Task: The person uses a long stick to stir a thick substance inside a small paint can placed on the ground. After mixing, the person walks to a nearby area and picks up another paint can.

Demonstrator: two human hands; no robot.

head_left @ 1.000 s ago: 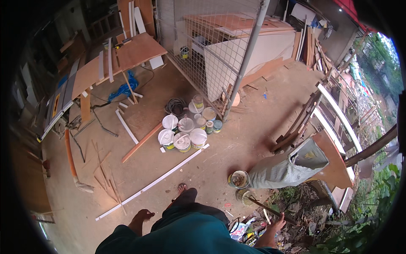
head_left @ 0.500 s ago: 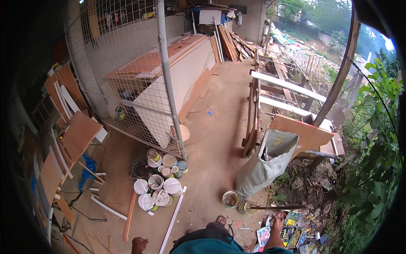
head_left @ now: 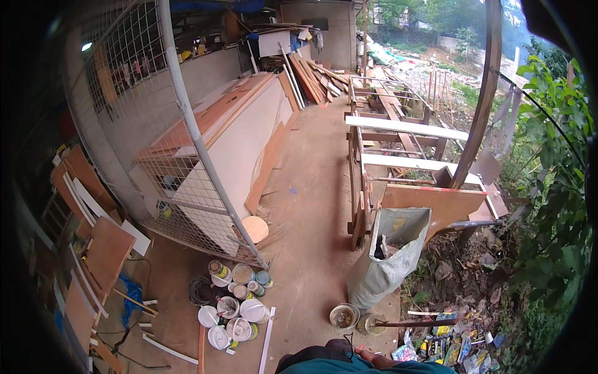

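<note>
Daylight floods in from the open side, well to the right of the mesh gate [head_left: 198,140], where the sky [head_left: 514,31] is washed out to bluish white. The floor [head_left: 308,187] just right of the gate is evenly and softly lit, with a diffuse shadow along the foot of a wooden frame [head_left: 356,206] farther right. Left of the gate the light drops away; the far-left edge sinks into near-black, its detail lost. A small white glare spot [head_left: 86,47] shines at the gate's upper left. Fisheye distortion bows the gate's post, and black vignetting rings the view. Things close around the gate look reasonably sharp.
</note>
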